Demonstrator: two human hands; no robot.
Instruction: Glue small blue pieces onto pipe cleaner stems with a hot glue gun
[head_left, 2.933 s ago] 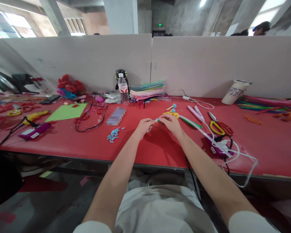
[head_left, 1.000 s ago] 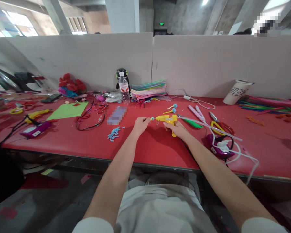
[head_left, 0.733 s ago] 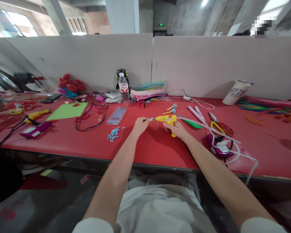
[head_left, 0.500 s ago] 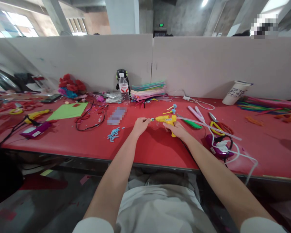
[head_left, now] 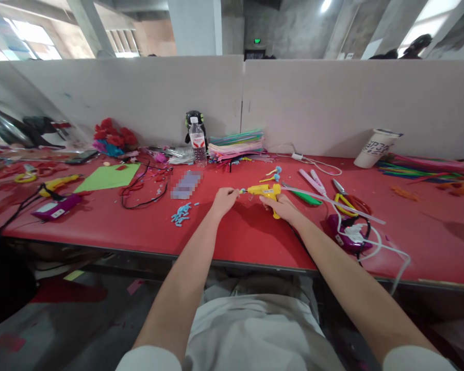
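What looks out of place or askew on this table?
The white cord stands out: it trails in untidy loops by the purple power strip and droops past the red table's front edge. The paper cup also appears tilted, though lens distortion may explain that.

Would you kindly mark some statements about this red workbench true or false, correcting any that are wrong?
1. The right hand holds a yellow glue gun. True.
2. The glue gun points toward the left hand. True.
3. The left hand is empty. False: it pinches a small piece.
4. A plastic bottle stands upright. True.
5. The bottle stands on a green sheet. False: it stands on the red tabletop.
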